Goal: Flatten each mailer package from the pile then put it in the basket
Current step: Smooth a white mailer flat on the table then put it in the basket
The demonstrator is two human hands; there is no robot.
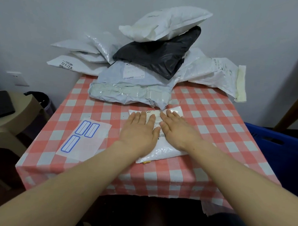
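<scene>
Glossy crinkled plastic mailer (166,148); matt checked tablecloth (216,122); blk mailer (156,57) shiny plastic.

A white mailer (164,152) lies nearly flat before the heaped pile (155,57), blue basket (285,151) at right.

Label sheet (84,139) on the checked tablecloth (207,118) — wall socket (17,78) at left.

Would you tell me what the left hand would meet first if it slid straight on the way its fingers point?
Most likely the crumpled grey package at the front of the pile: the left hand lies flat on the small white package, fingers pointing straight at it.
</scene>
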